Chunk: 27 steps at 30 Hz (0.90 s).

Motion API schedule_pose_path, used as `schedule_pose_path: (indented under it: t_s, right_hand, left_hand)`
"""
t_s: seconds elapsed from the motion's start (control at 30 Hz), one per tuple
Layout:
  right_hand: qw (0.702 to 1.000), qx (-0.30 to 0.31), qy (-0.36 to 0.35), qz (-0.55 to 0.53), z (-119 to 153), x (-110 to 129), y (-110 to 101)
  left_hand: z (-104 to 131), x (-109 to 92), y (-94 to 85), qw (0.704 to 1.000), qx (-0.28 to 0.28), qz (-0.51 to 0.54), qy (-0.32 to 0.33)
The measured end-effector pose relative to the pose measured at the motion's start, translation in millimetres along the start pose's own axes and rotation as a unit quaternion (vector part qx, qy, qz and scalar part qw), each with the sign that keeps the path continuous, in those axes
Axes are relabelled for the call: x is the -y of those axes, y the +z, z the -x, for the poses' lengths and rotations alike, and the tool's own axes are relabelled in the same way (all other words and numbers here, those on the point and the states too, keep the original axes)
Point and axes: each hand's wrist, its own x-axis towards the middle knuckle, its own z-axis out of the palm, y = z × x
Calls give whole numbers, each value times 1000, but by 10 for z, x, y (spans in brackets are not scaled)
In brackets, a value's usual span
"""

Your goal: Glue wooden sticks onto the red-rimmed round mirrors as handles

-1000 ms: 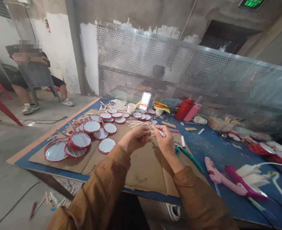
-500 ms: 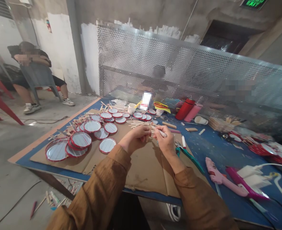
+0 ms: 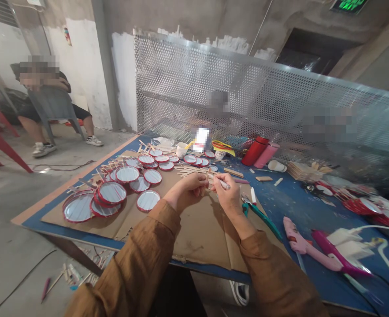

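Above the cardboard sheet (image 3: 197,237), my left hand (image 3: 192,187) is closed in a pinch on a small upright wooden stick (image 3: 208,176). My right hand (image 3: 226,189) grips a whitish pen-like tool (image 3: 224,184), its tip end close to the stick. Flat wooden sticks (image 3: 189,170) lie just beyond my hands. To the left are several round, red-rimmed discs (image 3: 148,200), some stacked and overlapping. Pliers with teal handles (image 3: 263,220) and a white marker (image 3: 253,196) rest right of my right hand.
Pink glue gun (image 3: 300,244) and white plugs (image 3: 349,242) lie at the right. A red bottle (image 3: 255,150), a pink bottle (image 3: 267,155) and paper cups (image 3: 181,150) stand or lie at the back before a perforated metal screen (image 3: 187,79). A person (image 3: 44,83) sits at far left.
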Motion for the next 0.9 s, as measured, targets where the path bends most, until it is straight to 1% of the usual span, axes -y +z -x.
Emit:
schedule_pose_path:
  t_s: [0.07,0.1,0.23,0.43,0.63,0.8,0.9]
  right_hand:
    - [1000,-8,0,-2,-1,-10,-1]
    - [1000,-8,-1,-2,-1,-16,-1]
    - [1000,4,-7,3,-2,-20,-3]
    - [1000,10,-2,11,-2,8,-7]
    - [1000,0,-3,-2,-6,-32,0]
    - [1000,16,-7,10,-4,-13,-1]
    - [1000,17,-7,17,-1,21,-7]
  left_hand:
    - [9,-22,-12,998,12,-60,0]
    - [15,-33,-19,997,12,-73,0]
    - [23,-49,-33,996,16,-91,2]
    - [-3,-24,-19,997,13,-79,6]
    - [5,-48,-20,997,22,-76,4]
    - [9,-33,-14,998,2,-69,3]
    - [4,-9,-3,999,-10,-37,2]
